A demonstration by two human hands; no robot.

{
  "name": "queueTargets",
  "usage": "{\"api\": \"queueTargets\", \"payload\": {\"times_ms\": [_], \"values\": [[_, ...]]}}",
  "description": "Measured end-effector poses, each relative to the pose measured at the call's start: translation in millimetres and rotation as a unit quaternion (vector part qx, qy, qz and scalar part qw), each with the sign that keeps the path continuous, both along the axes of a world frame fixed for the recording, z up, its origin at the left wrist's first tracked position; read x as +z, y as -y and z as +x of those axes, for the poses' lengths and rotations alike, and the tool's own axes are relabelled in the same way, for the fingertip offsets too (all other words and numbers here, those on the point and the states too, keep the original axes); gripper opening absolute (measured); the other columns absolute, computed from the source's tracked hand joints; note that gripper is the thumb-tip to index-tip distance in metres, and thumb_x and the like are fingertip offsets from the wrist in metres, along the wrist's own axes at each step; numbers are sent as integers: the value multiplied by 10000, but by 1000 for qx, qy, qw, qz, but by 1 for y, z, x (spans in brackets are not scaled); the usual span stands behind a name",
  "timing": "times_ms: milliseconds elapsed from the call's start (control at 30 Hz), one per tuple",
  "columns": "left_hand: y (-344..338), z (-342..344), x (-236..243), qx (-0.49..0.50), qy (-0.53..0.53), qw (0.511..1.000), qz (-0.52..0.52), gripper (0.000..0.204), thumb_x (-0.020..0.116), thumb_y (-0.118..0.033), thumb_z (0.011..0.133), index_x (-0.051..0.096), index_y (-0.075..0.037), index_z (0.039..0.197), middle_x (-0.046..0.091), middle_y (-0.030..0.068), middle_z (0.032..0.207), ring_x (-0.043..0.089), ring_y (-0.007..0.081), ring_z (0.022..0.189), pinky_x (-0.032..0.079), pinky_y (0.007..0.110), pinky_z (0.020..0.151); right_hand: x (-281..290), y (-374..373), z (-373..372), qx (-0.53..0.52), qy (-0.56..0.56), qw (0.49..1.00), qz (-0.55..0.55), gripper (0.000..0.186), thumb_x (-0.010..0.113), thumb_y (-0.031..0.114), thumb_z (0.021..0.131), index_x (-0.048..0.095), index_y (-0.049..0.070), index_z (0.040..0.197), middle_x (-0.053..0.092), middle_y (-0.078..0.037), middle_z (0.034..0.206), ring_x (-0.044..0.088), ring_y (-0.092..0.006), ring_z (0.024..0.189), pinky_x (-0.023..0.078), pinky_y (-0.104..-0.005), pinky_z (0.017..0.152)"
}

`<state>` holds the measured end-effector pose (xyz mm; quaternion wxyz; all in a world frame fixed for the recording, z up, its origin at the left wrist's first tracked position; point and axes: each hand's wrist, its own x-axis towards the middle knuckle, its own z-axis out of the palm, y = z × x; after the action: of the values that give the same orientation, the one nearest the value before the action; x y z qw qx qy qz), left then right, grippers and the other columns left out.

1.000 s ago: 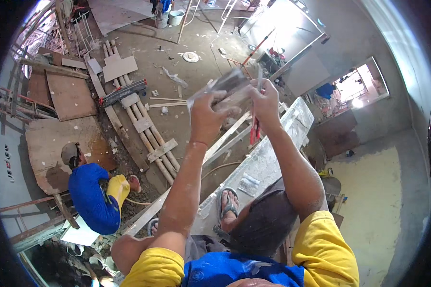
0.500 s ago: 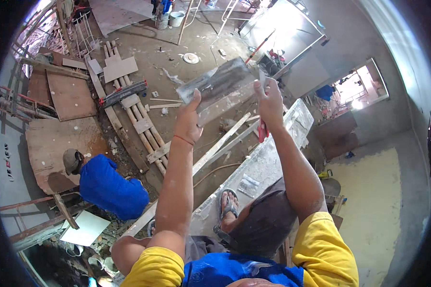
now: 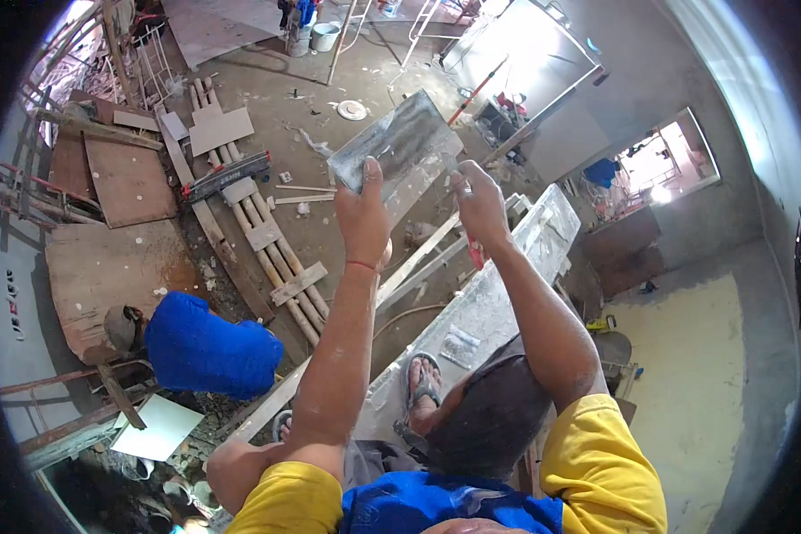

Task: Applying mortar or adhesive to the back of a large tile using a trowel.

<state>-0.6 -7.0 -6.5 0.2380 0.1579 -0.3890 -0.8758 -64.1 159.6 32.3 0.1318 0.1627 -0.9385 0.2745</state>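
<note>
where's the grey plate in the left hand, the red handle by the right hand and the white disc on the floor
Grey plate (image 3: 402,142): head view, middle of its broad face.
Red handle (image 3: 477,254): head view, its visible lower part.
White disc (image 3: 351,110): head view, centre of its top.

Looks steeply down from the wearer's head, set left of a twin lens — wide fisheye, upright, unmirrored. Faces forward along both forearms (image 3: 334,356), close enough to crop the blue-and-yellow shirt (image 3: 378,509) at the near edge and put left hand (image 3: 362,209) and right hand (image 3: 484,211) mid-view. Reaches far across the floor (image 3: 280,111) to a bucket (image 3: 325,37), left to a grey wall (image 3: 40,347), right to a window opening (image 3: 672,160) — bending straight edges toward a dark rim.
</note>
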Motion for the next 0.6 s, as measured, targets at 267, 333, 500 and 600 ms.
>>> {"api": "queueTargets", "payload": {"times_ms": [267,333,500,600], "values": [[1,-1,-1,28,9,1000,-1,438,612,-304,1033,617,81,1242,683,106,1154,598,155,992,473,328,904,7,13,3,0,32,999,-20,226,617,255,991,632,40,1061,669,-221,885,639,-376,836,481,-452,767],[-2,-3,0,46,8,999,-2,456,616,-309,1030,610,83,1263,681,113,1162,601,165,1000,473,334,916,7,11,2,-14,28,999,-20,253,610,259,1002,618,10,1040,648,-206,850,607,-313,767,472,-416,755],[0,0,3,32,31,999,22,467,613,-302,1030,602,94,1278,681,121,1179,604,174,1015,472,341,928,3,9,-2,21,2,999,-26,239,620,249,989,637,11,989,644,-183,793,595,-262,716,465,-409,711],[-4,-2,1,47,30,998,-4,461,610,-292,1029,606,100,1272,683,126,1184,610,182,1017,474,344,926,5,6,-6,5,34,998,-44,238,648,265,951,671,40,1024,680,-226,876,666,-413,832,492,-456,747]]}}
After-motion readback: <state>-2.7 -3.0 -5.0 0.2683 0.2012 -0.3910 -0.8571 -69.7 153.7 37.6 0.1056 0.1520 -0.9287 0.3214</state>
